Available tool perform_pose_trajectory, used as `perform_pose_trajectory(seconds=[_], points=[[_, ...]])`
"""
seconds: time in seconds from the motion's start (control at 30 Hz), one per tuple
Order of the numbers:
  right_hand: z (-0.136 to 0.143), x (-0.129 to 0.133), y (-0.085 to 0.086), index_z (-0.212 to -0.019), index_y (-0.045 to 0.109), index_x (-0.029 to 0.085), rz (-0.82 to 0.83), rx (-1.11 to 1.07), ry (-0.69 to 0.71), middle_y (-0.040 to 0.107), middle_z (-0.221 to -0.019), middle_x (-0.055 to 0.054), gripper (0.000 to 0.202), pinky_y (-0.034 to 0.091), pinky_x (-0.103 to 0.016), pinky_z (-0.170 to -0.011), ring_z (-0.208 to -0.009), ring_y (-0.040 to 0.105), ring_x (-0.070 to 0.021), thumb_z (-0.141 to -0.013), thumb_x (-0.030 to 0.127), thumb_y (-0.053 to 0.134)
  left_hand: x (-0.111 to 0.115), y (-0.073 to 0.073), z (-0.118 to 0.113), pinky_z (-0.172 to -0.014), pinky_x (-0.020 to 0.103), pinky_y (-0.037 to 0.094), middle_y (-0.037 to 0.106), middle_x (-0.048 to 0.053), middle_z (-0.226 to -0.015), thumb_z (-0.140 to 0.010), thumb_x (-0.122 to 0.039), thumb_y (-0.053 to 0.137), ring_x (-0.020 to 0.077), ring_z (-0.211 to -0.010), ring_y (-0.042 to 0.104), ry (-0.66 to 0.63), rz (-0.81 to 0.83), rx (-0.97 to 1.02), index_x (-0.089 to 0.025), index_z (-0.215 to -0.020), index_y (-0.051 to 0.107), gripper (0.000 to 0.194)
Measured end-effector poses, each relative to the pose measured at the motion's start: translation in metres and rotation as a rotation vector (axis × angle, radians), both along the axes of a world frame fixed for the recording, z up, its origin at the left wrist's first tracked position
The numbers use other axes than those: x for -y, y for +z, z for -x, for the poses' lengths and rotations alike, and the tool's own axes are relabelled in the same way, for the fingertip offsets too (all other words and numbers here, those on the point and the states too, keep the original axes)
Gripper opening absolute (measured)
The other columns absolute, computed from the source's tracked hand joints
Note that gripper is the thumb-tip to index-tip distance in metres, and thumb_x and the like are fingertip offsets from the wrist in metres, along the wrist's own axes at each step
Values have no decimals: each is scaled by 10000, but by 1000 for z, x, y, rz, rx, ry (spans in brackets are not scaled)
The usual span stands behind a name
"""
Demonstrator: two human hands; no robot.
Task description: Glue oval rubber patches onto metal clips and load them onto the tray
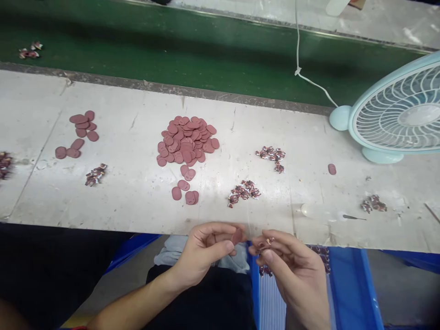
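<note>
At the table's front edge my left hand (201,254) pinches a flat reddish-brown oval disc (237,236) between thumb and fingers. Just to its right, my right hand (294,270) is closed on a small brown figurine (267,243) with pale parts, partly covered by the fingers. The two hands are a small gap apart. Beyond them lies a large heap of the same oval discs (187,140), with several loose discs (184,185) in front. Small brown figurines (244,190) form a cluster nearby, and a second cluster of figurines (271,153) lies farther back.
A light blue fan (398,110) stands at the right, its white cable (314,85) running back over a green strip (223,59). More discs (81,126) and figurines (96,175) lie left. A thin dark tool (354,217) rests at right. Below the edge is a blue bin (354,284).
</note>
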State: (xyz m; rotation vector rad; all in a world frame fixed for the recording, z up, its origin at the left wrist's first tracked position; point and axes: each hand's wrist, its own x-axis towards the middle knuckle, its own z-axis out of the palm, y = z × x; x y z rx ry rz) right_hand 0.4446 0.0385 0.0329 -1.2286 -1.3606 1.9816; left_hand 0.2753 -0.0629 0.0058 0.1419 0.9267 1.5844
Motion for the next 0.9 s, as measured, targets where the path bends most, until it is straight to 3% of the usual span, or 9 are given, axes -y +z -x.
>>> perform_pose_trajectory(seconds=[0.2, 0.43, 0.57, 0.7, 0.8, 0.9], points=[[10, 8, -1, -1041, 728, 223, 239, -153, -17, 778, -855, -73, 188, 579, -225, -531, -666, 733, -170, -861, 280, 731, 1, 3, 8, -731, 251, 586, 701, 62, -1166, -867, -149, 695, 180, -938, 699, -50, -141, -101, -245, -1026, 744, 192], [8, 11, -2, -1092, 714, 229, 224, -119, -34, 772, -897, -68, 243, 601, -256, -576, -713, 731, -178, -852, 249, 740, -3, 16, 12, -781, 282, 574, 691, 73, -1134, -868, -164, 689, 155, -886, 669, -112, -167, -256, -224, -1018, 711, 163], [9, 11, 1, -1082, 717, 226, 183, -75, -62, 779, -924, -89, 243, 613, -265, -597, -736, 737, -190, -843, 257, 749, -4, 12, 23, -890, 343, 543, 693, 94, -1192, -878, -165, 663, 228, -1041, 669, -128, -24, -793, -228, -1049, 689, 184], [10, 10, 4, -1067, 719, 212, 145, -37, -88, 779, -915, -99, 254, 619, -271, -591, -724, 741, -199, -824, 266, 768, -5, -7, 39, -1006, 427, 453, 724, 94, -1200, -861, -142, 662, 276, -1134, 613, -167, -38, -1358, -238, -1133, 692, 290], [11, 10, 6, -1055, 720, 210, 110, -19, -94, 779, -917, -101, 248, 621, -267, -583, -717, 744, -201, -820, 270, 771, 0, -17, 44, -1010, 463, 433, 693, 86, -1288, -857, -141, 660, 300, -1166, 573, -207, -40, -1556, -260, -1177, 689, 343], [15, 10, 10, -1013, 727, 210, 52, -8, -104, 782, -900, -101, 228, 621, -265, -547, -687, 749, -212, -803, 278, 784, 5, -9, 42, -1037, 481, 425, 638, 122, -1355, -842, -124, 669, 315, -1217, 550, -139, -41, -1566, -242, -1173, 695, 353]])
